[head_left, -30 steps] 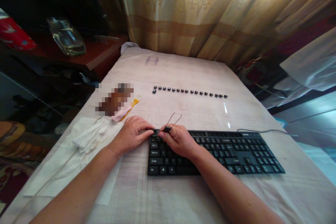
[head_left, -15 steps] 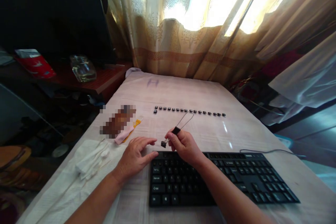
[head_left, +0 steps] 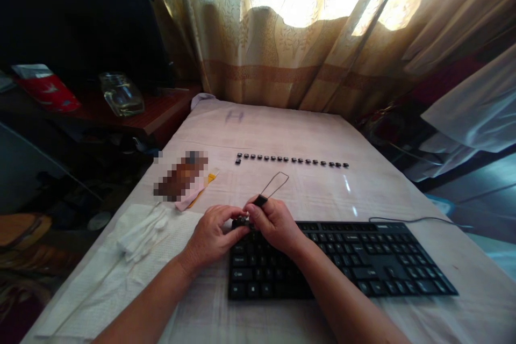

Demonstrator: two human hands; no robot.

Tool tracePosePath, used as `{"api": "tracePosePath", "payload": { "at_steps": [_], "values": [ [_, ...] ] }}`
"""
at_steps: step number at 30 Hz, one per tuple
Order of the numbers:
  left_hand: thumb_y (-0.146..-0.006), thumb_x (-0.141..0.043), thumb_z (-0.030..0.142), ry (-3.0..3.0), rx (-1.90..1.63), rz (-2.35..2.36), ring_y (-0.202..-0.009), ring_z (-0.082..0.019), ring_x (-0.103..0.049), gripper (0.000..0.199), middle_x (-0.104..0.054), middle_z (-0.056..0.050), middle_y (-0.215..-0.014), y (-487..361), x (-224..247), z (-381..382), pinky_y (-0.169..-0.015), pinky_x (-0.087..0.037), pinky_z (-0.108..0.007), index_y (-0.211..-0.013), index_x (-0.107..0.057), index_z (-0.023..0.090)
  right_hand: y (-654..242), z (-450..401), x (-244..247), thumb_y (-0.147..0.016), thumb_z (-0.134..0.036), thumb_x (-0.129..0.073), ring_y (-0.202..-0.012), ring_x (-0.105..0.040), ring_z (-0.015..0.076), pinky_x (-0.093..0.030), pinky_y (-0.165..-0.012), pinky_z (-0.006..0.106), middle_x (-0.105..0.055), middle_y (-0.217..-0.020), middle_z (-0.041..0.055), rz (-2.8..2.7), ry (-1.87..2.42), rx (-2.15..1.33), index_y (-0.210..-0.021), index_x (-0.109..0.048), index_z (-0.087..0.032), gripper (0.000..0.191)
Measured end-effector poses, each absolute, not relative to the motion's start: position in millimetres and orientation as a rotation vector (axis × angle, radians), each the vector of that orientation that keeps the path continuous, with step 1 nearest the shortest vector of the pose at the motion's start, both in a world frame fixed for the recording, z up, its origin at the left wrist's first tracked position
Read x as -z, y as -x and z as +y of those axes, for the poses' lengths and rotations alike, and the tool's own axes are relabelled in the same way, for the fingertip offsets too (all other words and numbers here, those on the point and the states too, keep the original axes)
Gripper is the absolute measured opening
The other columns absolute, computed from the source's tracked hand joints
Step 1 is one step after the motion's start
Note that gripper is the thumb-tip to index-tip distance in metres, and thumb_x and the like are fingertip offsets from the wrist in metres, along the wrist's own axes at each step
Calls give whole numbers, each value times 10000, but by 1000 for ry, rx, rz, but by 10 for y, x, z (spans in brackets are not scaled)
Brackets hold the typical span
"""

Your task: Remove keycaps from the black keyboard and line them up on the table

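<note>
My right hand [head_left: 276,223] is closed around a black-handled wire tool [head_left: 261,201], whose thin wire loop sticks up and away from me. Thumb and fingertips of my left hand [head_left: 215,230] are curled in and meet my right fingertips over the upper left corner of a black keyboard [head_left: 346,263]. Between the two hands is a small black piece [head_left: 241,222], partly hidden by the fingers. Beyond them, several black keycaps [head_left: 286,159] lie in a long row on the pale cloth, with one more below the row's left end.
White tissue and crumpled gloves [head_left: 141,236] lie left of my left hand, near a pink and yellow packet [head_left: 197,193] and a blurred-out item. A cable runs right from the keyboard. A glass jar [head_left: 122,95] stands on the side shelf.
My left hand has moved right and its fingers have come together at the small black piece. My right hand has shifted slightly left with the tool. The view has tilted a little.
</note>
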State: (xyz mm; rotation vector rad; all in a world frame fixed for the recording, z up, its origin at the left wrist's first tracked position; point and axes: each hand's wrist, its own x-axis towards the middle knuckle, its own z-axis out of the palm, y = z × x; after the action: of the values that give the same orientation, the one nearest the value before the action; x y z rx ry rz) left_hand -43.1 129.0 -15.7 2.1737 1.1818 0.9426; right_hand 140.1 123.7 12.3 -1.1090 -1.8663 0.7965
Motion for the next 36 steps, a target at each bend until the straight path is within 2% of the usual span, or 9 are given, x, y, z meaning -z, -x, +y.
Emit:
{"api": "tracePosePath", "payload": {
  "at_steps": [6, 19, 27, 32, 36],
  "values": [
    [-804, -647, 335, -2110, -947, 1148, -857, -187, -662, 187, -735, -13, -899, 429, 170, 1289, -828, -501, -321, -960, -692, 242, -1436, 1254, -87, -941, -327, -443, -558, -571, 111, -432, -558, 209, -617, -605, -5, -1873, 1122, -776, -811, -620, -179, 265],
    [-742, -660, 317, -1804, -809, 1112, -873, -205, -667, 230, -737, -31, -908, 481, 160, 1331, -831, -498, -313, -944, -699, 213, -1442, 1259, -103, -930, -315, -466, -603, -599, 109, -456, -597, 208, -667, -700, 10, -1866, 1101, -785, -816, -630, -181, 240],
    [-739, -656, 307, -1686, -782, 1097, -901, -220, -673, 262, -749, -46, -936, 496, 182, 1353, -844, -502, -326, -970, -717, 200, -1452, 1257, -80, -929, -340, -460, -595, -602, 118, -452, -571, 212, -643, -665, 6, -1793, 1138, -777, -839, -626, -181, 246],
    [-768, -638, 298, -1663, -813, 1079, -874, -197, -674, 319, -745, -27, -913, 502, 195, 1362, -843, -502, -315, -1072, -684, 215, -1525, 1251, -109, -927, -366, -468, -553, -587, 112, -447, -539, 207, -630, -638, 1, -1728, 1183, -798, -829, -622, -179, 261],
    [-794, -627, 322, -1642, -888, 1091, -897, -194, -663, 252, -737, -37, -915, 488, 245, 1381, -842, -498, -312, -1016, -648, 205, -1682, 1213, -159, -924, -374, -477, -540, -581, 114, -448, -534, 211, -626, -625, 4, -1730, 1242, -764, -835, -626, -171, 267]
  ]
}}
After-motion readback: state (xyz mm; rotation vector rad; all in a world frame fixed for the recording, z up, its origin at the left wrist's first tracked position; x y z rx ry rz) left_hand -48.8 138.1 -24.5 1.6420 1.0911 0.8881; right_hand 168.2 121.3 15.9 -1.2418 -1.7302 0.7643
